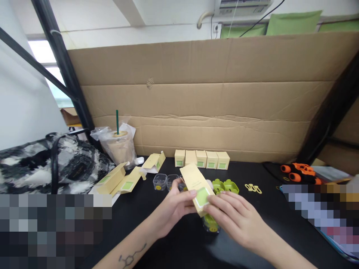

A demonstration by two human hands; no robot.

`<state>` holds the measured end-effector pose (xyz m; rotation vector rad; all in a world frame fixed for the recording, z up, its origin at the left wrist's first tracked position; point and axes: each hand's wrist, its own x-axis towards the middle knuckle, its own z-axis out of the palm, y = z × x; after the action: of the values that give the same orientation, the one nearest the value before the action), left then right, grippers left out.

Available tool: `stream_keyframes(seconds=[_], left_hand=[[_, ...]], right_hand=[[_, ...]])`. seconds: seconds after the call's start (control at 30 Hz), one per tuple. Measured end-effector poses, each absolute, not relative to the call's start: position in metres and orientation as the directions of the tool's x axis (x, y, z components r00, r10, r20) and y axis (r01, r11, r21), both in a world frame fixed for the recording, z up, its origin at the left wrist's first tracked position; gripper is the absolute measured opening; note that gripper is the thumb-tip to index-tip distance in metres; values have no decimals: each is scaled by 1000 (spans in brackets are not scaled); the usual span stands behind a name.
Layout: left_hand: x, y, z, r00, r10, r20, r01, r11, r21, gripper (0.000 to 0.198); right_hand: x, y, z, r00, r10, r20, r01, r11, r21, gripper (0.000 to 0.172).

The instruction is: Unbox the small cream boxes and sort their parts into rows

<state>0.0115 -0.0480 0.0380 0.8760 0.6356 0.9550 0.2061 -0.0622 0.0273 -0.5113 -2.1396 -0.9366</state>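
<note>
Between my hands is a pale yellow carton [193, 179] with a green label, held tilted above the black table. My left hand [175, 203] grips its left side, the thumb lying across the front. The fingers of my right hand [235, 216] press on its lower right edge by the label. Below the carton, partly hidden, stands a clear cup with a green top and a small yellow face [211, 226]. Behind my hands are several clear square cups [160, 182], some covered by the carton and fingers, and green flower-shaped pieces [230, 186].
Several small yellow boxes [212, 160] stand in a row at the back. Opened cartons [130, 181] lie at left, near a bagged drink [120, 144] and a furry bag [75, 160]. Yellow rings [253, 188] and an orange toy car [301, 172] sit at right. Cardboard [202, 101] stands behind.
</note>
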Motion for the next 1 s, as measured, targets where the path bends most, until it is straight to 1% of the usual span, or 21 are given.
stream_keyframes(seconds=[0.13, 0.27, 0.43, 0.5, 0.6, 0.7, 0.83, 0.93, 1.0], left_hand=[[12, -49, 41, 441, 893, -91, -429, 299, 852, 48], [11, -48, 41, 445, 891, -83, -422, 290, 859, 45], [9, -49, 40, 448, 891, -73, -409, 277, 869, 47], [9, -49, 40, 454, 889, -56, -412, 266, 871, 45], [9, -49, 40, 447, 894, -37, -420, 246, 873, 42], [9, -49, 39, 431, 902, -37, -425, 239, 873, 43], [10, -49, 37, 402, 914, -54, -418, 236, 877, 44], [10, -48, 37, 394, 917, -66, -437, 250, 864, 41], [11, -47, 36, 401, 913, -72, -462, 269, 845, 38]], right_hand=[[205, -63, 24, -639, 96, 763, 628, 639, 445, 28], [207, -63, 24, -659, 52, 750, 593, 649, 476, 26], [208, -66, 27, -675, 0, 738, 576, 625, 527, 33], [208, -66, 27, -688, 4, 725, 575, 612, 542, 30], [209, -65, 26, -683, 4, 730, 577, 616, 536, 22], [208, -64, 23, -671, 0, 742, 585, 615, 529, 19], [204, -62, 21, -653, 31, 757, 620, 597, 509, 22], [201, -63, 25, -620, -1, 785, 627, 601, 495, 26], [199, -64, 30, -600, -13, 800, 629, 611, 481, 25]])
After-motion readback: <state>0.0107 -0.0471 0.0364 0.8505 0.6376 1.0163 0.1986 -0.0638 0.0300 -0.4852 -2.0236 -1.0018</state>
